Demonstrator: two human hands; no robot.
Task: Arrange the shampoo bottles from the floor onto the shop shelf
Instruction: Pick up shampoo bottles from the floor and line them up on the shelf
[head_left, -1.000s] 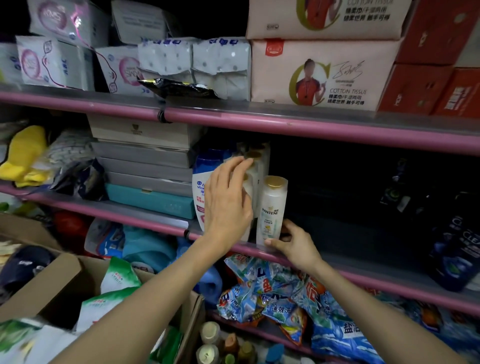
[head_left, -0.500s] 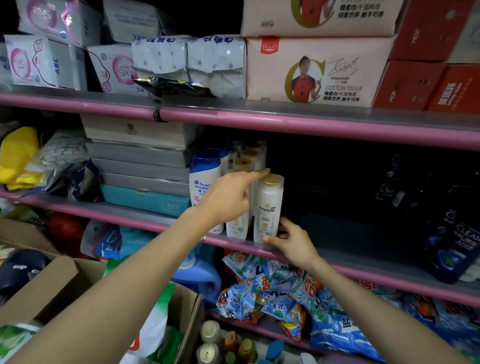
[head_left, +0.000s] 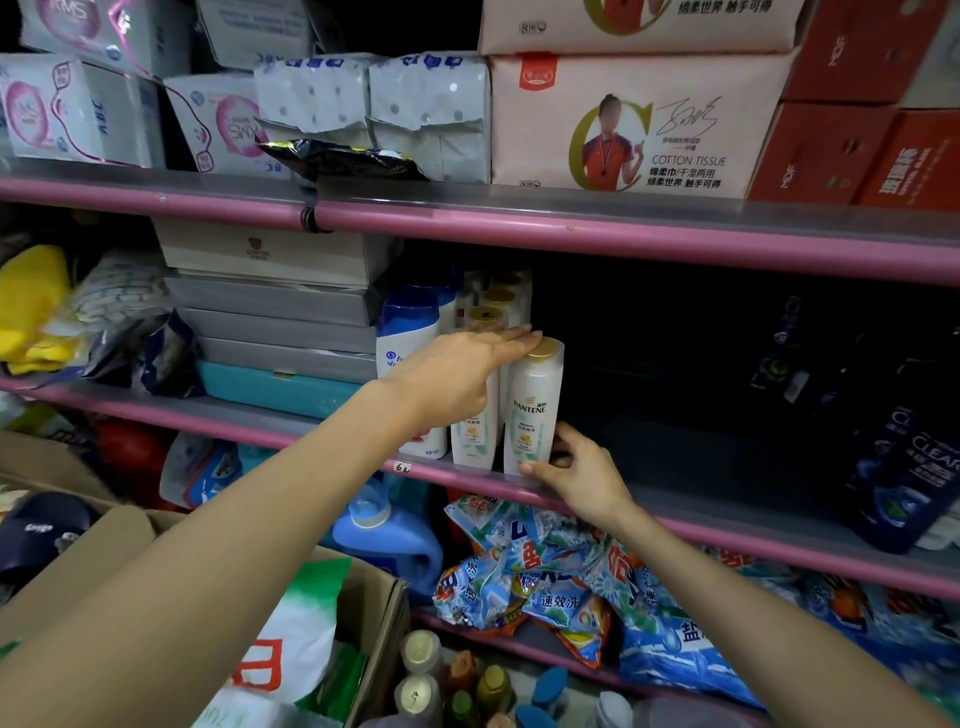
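Observation:
A white Pantene shampoo bottle (head_left: 535, 410) with a gold cap stands upright at the front edge of the middle shelf (head_left: 727, 535). My right hand (head_left: 582, 473) grips its base, thumb in front and fingers behind. A second Pantene bottle (head_left: 472, 441) stands touching it on the left. My left hand (head_left: 457, 374) lies flat against that bottle's upper part, fingers straight, fingertips reaching the front bottle's cap. More gold-capped bottles (head_left: 498, 301) line up behind, beside a blue-and-white Head & Shoulders bottle (head_left: 410, 332). Several bottles (head_left: 421, 654) stand on the floor below.
Stacked grey and teal boxes (head_left: 280, 332) fill the shelf to the left of the bottles. Dark Clear bottles (head_left: 914, 478) stand at the right; the shelf between is dark. Detergent bags (head_left: 545, 571) lie on the lower shelf. A cardboard box (head_left: 374, 597) sits at bottom left.
My left hand has turned from upright over the second bottle to lying flat and sideways, fingertips now at the front bottle's cap. My right hand stays at that bottle's base.

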